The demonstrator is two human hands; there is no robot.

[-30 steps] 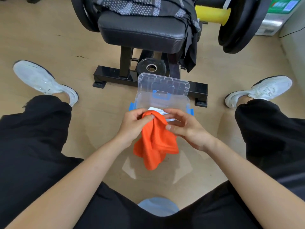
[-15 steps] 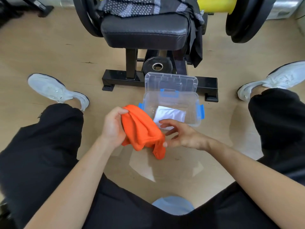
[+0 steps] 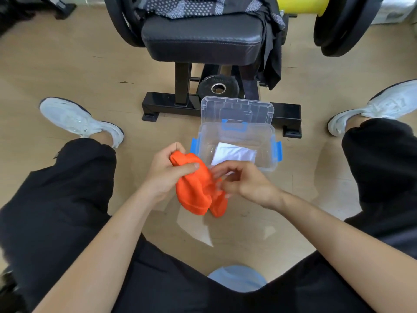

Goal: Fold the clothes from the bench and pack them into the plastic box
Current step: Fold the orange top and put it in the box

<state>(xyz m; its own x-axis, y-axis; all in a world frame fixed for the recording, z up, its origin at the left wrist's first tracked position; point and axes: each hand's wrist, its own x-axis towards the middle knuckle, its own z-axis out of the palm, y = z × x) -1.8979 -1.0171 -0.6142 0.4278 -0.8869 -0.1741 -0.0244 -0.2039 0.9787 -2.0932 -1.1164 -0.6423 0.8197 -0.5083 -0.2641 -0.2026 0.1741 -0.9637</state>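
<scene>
Just in front of the plastic box point(image 3: 234, 134), toward the person, the left hand point(image 3: 167, 175) clamps the bunched orange garment point(image 3: 196, 188) by its top, thumb across it. The right hand point(image 3: 246, 184), fingers curled and blurred, pinches its right edge, I judge. Square the folds flat before laying it beside the white cloth point(image 3: 234, 153) inside. No readable writing shows anywhere.
</scene>
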